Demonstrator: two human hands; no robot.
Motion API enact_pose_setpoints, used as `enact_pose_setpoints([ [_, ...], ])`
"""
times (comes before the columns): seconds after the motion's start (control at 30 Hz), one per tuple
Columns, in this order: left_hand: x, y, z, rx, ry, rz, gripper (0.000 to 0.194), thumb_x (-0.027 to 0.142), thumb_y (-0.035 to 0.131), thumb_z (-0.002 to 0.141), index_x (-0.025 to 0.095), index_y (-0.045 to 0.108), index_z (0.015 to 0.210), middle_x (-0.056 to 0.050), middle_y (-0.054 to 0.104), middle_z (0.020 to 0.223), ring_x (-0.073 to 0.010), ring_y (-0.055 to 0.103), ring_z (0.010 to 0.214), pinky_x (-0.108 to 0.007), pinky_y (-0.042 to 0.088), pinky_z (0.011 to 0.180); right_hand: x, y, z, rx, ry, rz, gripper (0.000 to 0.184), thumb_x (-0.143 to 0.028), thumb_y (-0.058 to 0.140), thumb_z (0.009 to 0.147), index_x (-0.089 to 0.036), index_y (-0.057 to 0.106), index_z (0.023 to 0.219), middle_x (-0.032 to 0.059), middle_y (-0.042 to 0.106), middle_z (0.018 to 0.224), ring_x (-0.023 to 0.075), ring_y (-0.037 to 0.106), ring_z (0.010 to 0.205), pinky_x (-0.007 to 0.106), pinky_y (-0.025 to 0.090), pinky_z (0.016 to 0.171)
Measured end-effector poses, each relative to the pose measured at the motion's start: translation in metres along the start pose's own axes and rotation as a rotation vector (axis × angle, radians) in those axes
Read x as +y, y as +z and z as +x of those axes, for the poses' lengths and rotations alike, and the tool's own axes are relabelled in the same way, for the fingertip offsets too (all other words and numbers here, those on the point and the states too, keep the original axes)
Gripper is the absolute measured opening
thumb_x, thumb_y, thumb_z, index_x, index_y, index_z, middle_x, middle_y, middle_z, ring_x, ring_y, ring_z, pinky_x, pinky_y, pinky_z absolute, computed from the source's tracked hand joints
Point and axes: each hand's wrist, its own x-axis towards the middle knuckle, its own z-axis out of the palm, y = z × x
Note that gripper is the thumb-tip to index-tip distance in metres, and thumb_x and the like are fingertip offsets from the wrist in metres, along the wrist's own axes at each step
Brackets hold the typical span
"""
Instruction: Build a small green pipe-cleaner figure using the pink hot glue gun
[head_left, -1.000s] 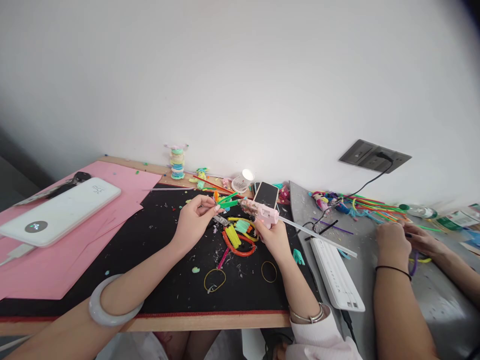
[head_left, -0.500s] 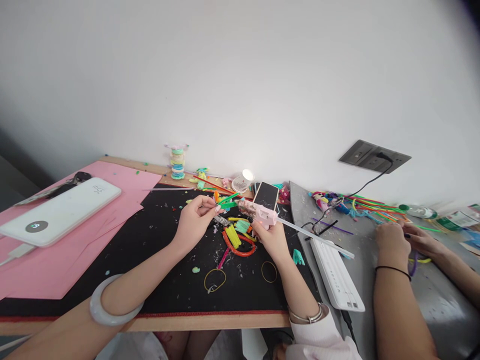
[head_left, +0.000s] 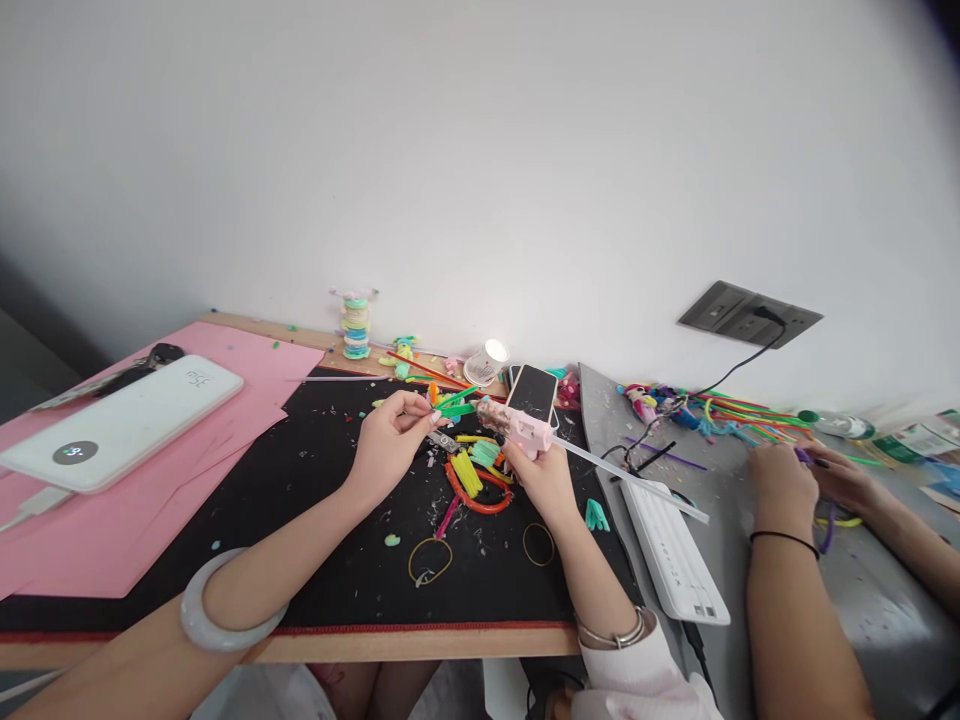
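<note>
My left hand (head_left: 396,440) pinches a green pipe cleaner piece (head_left: 457,402) between thumb and fingers, above the black mat (head_left: 330,560). In my right hand (head_left: 544,480) is a pink glue gun (head_left: 529,430), its dirty nozzle end pointing left, close to the green piece. A long clear glue stick (head_left: 630,476) sticks out of its back towards the right. Whether nozzle and green piece touch, I cannot tell. Just below them lie a yellow pipe cleaner bundle (head_left: 466,474), a red-orange ring (head_left: 480,508) and a mint bundle (head_left: 486,455).
Pink paper (head_left: 150,520) and a white power bank (head_left: 127,420) lie on the left. A white cup (head_left: 484,365) and a phone (head_left: 532,390) stand at the back. Another white power bank (head_left: 675,560) lies right, near a co-worker's hands (head_left: 784,480). Rubber bands (head_left: 430,562) rest in front.
My hands, the glue gun and the green piece have hardly moved. At the right, the co-worker's fingers have shifted slightly, and more of a purple strand shows between them.
</note>
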Motion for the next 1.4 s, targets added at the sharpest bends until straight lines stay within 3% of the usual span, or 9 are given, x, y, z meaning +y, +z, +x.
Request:
enact_pose_setpoints([
  [0.2, -0.002, 0.000, 0.000, -0.002, 0.002, 0.010, 0.023, 0.032, 0.070, 0.068, 0.018, 0.053, 0.074, 0.001, 0.059, 0.074, -0.0172, 0.066, 0.075, -0.031, 0.053, 0.078, -0.006, 0.003, -0.002, -0.050, -0.087, 0.073, 0.038, -0.031, 0.055, 0.078, -0.014, 0.065, 0.110, 0.0072, 0.070, 0.088, 0.0202, 0.062, 0.073, 0.027, 0.047, 0.063],
  [0.43, -0.004, 0.001, 0.000, -0.012, 0.018, 0.019, 0.022, 0.030, 0.070, 0.069, 0.017, 0.053, 0.074, 0.002, 0.057, 0.073, -0.0160, 0.066, 0.074, -0.029, 0.053, 0.076, -0.011, 0.006, -0.004, -0.070, -0.159, 0.130, 0.036, -0.027, 0.054, 0.080, -0.018, 0.064, 0.114, 0.0066, 0.069, 0.106, 0.0242, 0.064, 0.094, 0.035, 0.051, 0.081],
  [0.77, -0.008, 0.001, 0.001, -0.021, 0.041, 0.055, 0.021, 0.031, 0.068, 0.070, 0.017, 0.053, 0.076, 0.001, 0.059, 0.074, -0.0177, 0.066, 0.076, -0.031, 0.052, 0.074, -0.014, 0.007, -0.005, -0.093, -0.190, 0.045, 0.037, -0.026, 0.054, 0.080, -0.020, 0.064, 0.116, 0.0058, 0.067, 0.112, 0.0250, 0.063, 0.100, 0.036, 0.049, 0.088],
  [0.97, -0.009, 0.003, 0.000, -0.028, 0.052, 0.067, 0.021, 0.031, 0.068, 0.070, 0.017, 0.054, 0.077, 0.000, 0.059, 0.075, -0.0167, 0.065, 0.076, -0.031, 0.052, 0.075, -0.015, 0.008, -0.006, -0.123, -0.192, 0.053, 0.037, -0.026, 0.054, 0.080, -0.020, 0.064, 0.115, 0.0050, 0.070, 0.102, 0.0224, 0.066, 0.088, 0.034, 0.051, 0.081],
  [1.2, -0.007, 0.002, 0.001, -0.021, 0.036, 0.042, 0.023, 0.032, 0.068, 0.069, 0.017, 0.053, 0.076, 0.001, 0.059, 0.074, -0.0174, 0.067, 0.076, -0.030, 0.053, 0.074, -0.016, 0.007, -0.006, -0.112, -0.181, 0.091, 0.038, -0.026, 0.054, 0.081, -0.020, 0.062, 0.118, 0.0055, 0.065, 0.116, 0.0255, 0.060, 0.106, 0.038, 0.047, 0.092],
  [1.4, -0.003, 0.002, 0.001, -0.007, 0.016, 0.048, 0.023, 0.032, 0.070, 0.068, 0.017, 0.053, 0.074, 0.001, 0.058, 0.072, -0.0164, 0.066, 0.072, -0.028, 0.053, 0.073, -0.012, 0.006, -0.005, -0.093, -0.170, 0.094, 0.037, -0.026, 0.055, 0.080, -0.018, 0.063, 0.116, 0.0072, 0.067, 0.112, 0.0252, 0.062, 0.102, 0.038, 0.047, 0.090],
])
